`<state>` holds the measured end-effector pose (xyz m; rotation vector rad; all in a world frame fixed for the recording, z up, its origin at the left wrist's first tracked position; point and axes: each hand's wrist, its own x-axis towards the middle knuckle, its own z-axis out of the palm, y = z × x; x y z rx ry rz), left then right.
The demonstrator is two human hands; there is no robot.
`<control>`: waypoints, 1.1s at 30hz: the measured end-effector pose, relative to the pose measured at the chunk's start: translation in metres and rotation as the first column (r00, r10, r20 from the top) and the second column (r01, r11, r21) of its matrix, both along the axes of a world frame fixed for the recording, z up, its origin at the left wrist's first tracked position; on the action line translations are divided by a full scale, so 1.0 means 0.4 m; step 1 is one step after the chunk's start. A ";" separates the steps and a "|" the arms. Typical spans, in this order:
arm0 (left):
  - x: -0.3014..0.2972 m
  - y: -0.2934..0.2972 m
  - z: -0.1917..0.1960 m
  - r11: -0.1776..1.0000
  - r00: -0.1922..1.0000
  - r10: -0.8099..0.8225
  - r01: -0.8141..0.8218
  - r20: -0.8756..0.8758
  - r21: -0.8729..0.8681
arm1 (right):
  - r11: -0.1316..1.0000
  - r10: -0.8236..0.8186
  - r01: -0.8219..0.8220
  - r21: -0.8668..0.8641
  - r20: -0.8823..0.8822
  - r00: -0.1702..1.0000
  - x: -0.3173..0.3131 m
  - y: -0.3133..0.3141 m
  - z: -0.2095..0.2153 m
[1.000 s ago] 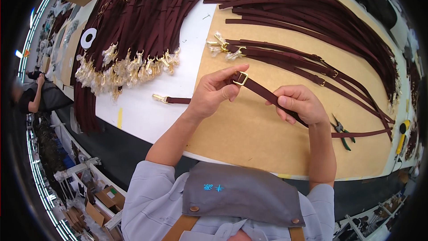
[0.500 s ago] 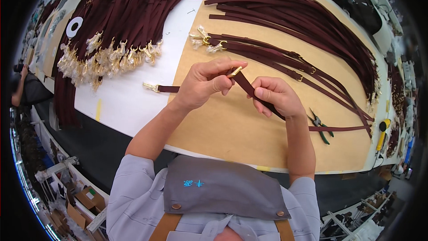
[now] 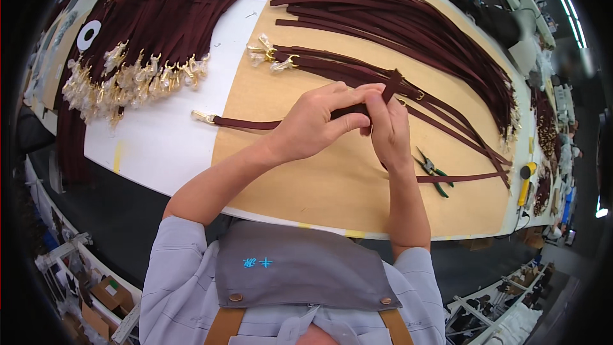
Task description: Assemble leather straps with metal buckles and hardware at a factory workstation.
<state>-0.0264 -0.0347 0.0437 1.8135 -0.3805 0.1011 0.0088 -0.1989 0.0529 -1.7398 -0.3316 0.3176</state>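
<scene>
Both hands meet over the brown sheet, gripping one dark maroon strap. My left hand is closed on it, with thumb and fingers pinching a folded section. Close against those fingertips, my right hand is closed too, and a short length of the strap stands up past its fingers. The strap's buckle is hidden by the hands. Trailing left, the strap ends in a gold snap hook with clear wrapping; another part runs out to the right beyond my right wrist. Several finished-looking buckled straps lie just behind the hands.
Green-handled pliers lie right of my right forearm. Loose maroon straps fill the far right, and a pile with wrapped gold hooks covers the left. A white tape roll sits there. A yellow-and-black tool rests at the right edge.
The hands have come together; the gold buckle seen at my left fingertips is now covered. A strap end now pokes up by my right hand. The whole view has shifted slightly.
</scene>
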 end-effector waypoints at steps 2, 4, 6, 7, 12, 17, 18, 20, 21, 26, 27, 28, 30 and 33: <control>0.015 -0.033 0.006 0.941 0.998 -0.046 0.058 0.043 -0.334 | 0.994 -0.107 0.105 0.027 0.351 0.930 0.020 -0.019 -0.011; 0.014 -0.028 0.004 0.975 0.991 -0.075 0.049 -0.114 -0.215 | 0.968 -0.249 0.247 0.054 0.362 0.898 0.029 -0.074 0.025; 0.030 -0.042 -0.013 0.990 0.972 -0.142 0.138 -0.186 -0.035 | 0.869 -0.494 0.472 0.150 0.340 0.800 0.027 -0.144 0.086; 0.038 -0.049 -0.007 0.987 0.970 -0.160 0.153 -0.181 -0.050 | 0.833 -0.552 0.496 0.247 0.295 0.780 0.028 -0.178 0.102; 0.057 -0.092 0.009 0.969 0.934 -0.197 0.231 -0.297 0.083 | 0.667 -0.644 0.530 0.524 0.047 0.764 0.023 -0.273 0.111; 0.061 -0.127 -0.005 0.969 0.935 -0.216 0.240 -0.281 0.053 | 0.928 -0.293 0.257 0.268 0.101 0.951 -0.054 -0.249 0.045; 0.061 -0.131 -0.008 0.968 0.935 -0.227 0.248 -0.274 0.046 | 0.947 -0.264 0.252 0.198 0.034 0.964 -0.065 -0.242 0.039; 0.063 -0.130 -0.007 0.965 0.918 -0.250 0.263 -0.307 -0.002 | 0.929 -0.294 0.283 0.239 0.010 0.956 -0.066 -0.248 0.029; 0.063 -0.129 -0.006 0.961 0.902 -0.271 0.271 -0.337 -0.048 | 0.909 -0.318 0.309 0.280 -0.013 0.948 -0.065 -0.250 0.025; 0.065 -0.131 -0.011 0.956 0.880 -0.290 0.287 -0.375 -0.066 | 0.841 -0.364 0.291 0.456 0.081 0.928 -0.049 -0.285 0.027; 0.069 -0.130 -0.010 0.953 0.869 -0.294 0.297 -0.398 -0.057 | 0.827 -0.374 0.296 0.477 0.074 0.924 -0.047 -0.290 0.025; 0.067 -0.128 -0.007 0.954 0.869 -0.292 0.294 -0.399 -0.058 | 0.812 -0.381 0.298 0.502 0.069 0.922 -0.048 -0.290 0.023; 0.064 -0.126 -0.003 0.954 0.867 -0.292 0.296 -0.404 -0.054 | 0.798 -0.401 0.320 0.512 0.054 0.915 -0.052 -0.284 0.017; 0.065 -0.130 -0.019 0.953 0.877 -0.301 0.296 -0.374 -0.072 | 0.771 -0.434 0.353 0.530 0.031 0.900 -0.057 -0.278 0.014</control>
